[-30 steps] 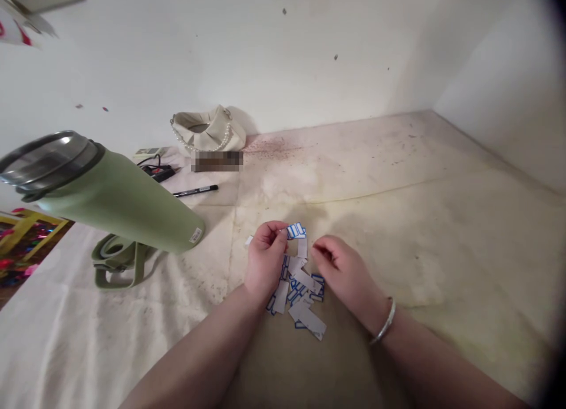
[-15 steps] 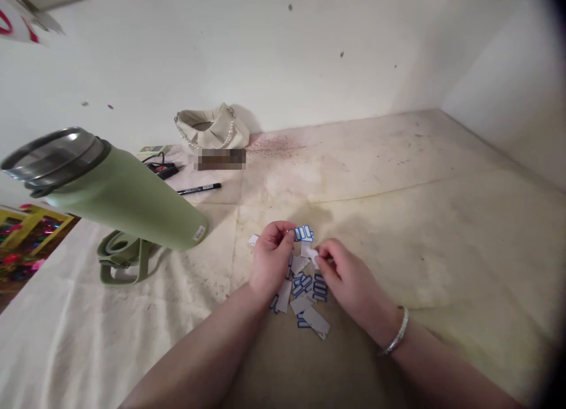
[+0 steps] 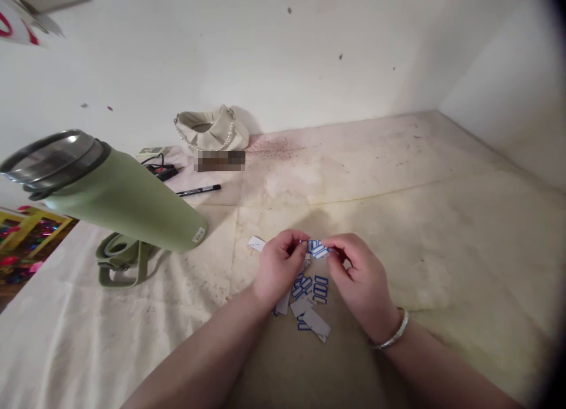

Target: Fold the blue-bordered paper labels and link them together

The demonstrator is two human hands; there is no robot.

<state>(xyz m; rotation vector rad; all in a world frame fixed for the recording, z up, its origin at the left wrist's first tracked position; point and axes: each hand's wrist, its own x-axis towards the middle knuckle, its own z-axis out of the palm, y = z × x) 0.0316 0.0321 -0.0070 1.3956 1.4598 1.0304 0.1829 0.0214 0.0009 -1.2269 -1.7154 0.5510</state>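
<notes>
Small white paper pieces with blue-outlined boxes are between my two hands, just above the table. My left hand pinches one piece at its left end, with thumb and forefinger closed. From the other side, my right hand pinches a piece at the right end; its wrist wears a silver bracelet. Under and in front of the hands lies a loose pile of paper slips, some blank side up, some showing blue outlines. Another white slip lies left of my left hand. Fingers partly hide the held pieces.
A tall green tumbler stands on the left, its green strapped lid beside it. Farther back are a black pen, a dark cable and a cream handbag against the wall. A pale cloth covers the table.
My hands have come closer together. My right hand, which held a blank-sided slip, now meets the blue-outlined piece at my left fingertips. The view has shifted slightly.
</notes>
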